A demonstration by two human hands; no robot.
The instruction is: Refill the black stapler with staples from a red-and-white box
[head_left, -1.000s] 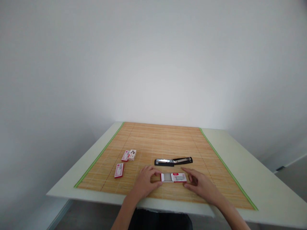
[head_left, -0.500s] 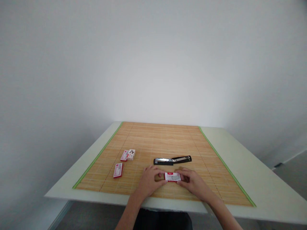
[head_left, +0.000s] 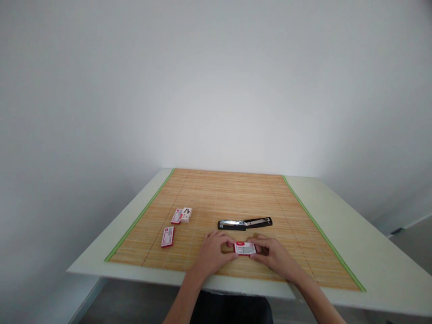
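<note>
A small red and white staple box (head_left: 245,248) lies on the bamboo mat (head_left: 236,193) near the table's front edge. My left hand (head_left: 213,254) grips its left end with fingertips pinched on it. My right hand (head_left: 275,255) grips its right end the same way. The box looks closed, its drawer pushed in. Just beyond my hands lies a black stapler (head_left: 245,222), opened out flat.
Further staple boxes lie left on the mat: a single one (head_left: 168,236) and a pair (head_left: 181,215) behind it. The mat has green edges and lies on a pale table (head_left: 340,211). A white wall stands behind.
One second ago the box's drawer was slid out to the left between my spread hands. My hands have come together and the drawer is now pushed in.
</note>
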